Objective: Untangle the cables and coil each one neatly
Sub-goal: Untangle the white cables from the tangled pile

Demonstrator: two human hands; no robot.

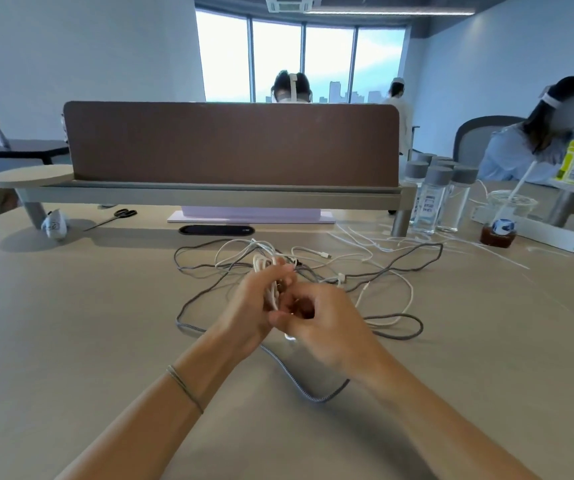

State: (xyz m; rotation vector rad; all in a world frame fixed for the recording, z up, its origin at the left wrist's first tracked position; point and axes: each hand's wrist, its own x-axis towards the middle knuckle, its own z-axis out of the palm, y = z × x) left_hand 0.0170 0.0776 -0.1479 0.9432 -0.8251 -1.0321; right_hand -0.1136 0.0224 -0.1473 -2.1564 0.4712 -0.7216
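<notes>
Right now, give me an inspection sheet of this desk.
Surface: beige desk, brown divider panel across the back.
Job's things: white cable bunched in the hands; grey braided cable loose, still tangled with it.
Clutter: scissors, clear bottles, iced drink cup, white power strip.
Grippers: left hand grips the white cable; right hand curled at the same bundle.
Cables: thin white leads trail right.
Surroundings: people seated, windows behind.
</notes>
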